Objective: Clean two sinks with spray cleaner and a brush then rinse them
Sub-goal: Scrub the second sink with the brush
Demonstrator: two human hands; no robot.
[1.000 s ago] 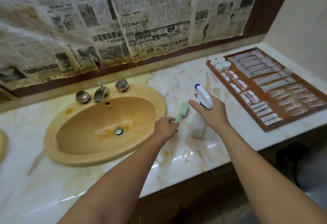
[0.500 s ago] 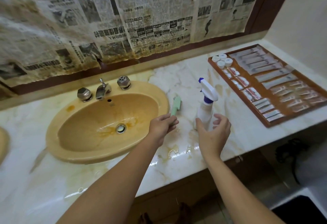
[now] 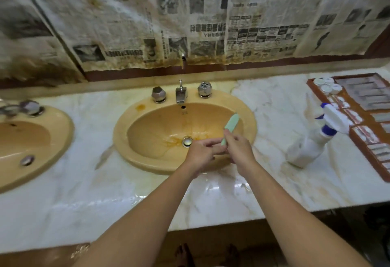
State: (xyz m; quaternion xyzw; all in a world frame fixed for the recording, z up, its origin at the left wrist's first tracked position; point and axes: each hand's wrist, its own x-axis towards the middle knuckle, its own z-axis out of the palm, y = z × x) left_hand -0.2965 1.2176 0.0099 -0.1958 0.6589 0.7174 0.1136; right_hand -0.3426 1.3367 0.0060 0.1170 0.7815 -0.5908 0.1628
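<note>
Set down, the white spray bottle with a blue top (image 3: 306, 150) now stands alone near the worktop's (image 3: 274, 184) right end; over the yellow oval sink (image 3: 130, 119) the right hand (image 3: 240, 149) pinches the pale green plastic brush (image 3: 231, 124); the left hand (image 3: 201, 153) touches its handle, grip unclear; scrubbing looks next.

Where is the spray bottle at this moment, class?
In the head view, the spray bottle sits on the marble counter at right, between the yellow sink and the wooden tray.
</note>
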